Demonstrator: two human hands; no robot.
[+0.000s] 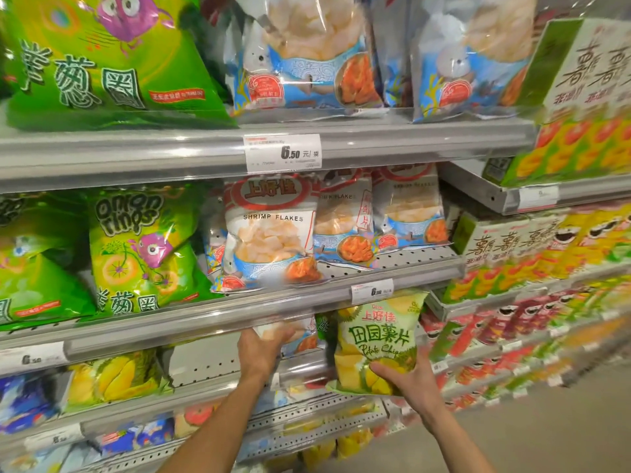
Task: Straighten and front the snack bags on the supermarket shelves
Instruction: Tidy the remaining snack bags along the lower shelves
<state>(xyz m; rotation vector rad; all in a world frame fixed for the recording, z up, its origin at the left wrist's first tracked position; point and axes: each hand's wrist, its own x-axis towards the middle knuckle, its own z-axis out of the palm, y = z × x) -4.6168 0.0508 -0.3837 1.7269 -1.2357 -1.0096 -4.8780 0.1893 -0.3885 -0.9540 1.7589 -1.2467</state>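
1. Head view, lower centre of frame: right hand (408,375) gripping the bottom of a yellow-green plastic bag of potato chips (377,339), held upright in front of the shelf edge, off the shelf.
2. Left hand (261,348) reaching under the grey metal shelf rail (205,322), fingers curled round a white-and-blue shrimp flakes bag (290,332) on the lower shelf.
3. Judged partly done: shrimp flakes bags (269,233) at centre facing front yet leaning; green onion rings bags (136,247) at left tilted and overlapping.
4. Left to do: seating the held chips bag, straightening the leaning rows.
5. Around: white price tag (282,152) at upper centre, yellow durian-print bags (116,377) at lower left, blurred stacked packs (532,254) at right.
6. Possible obstruction: low shelf rail above the left hand, crowding the reach.
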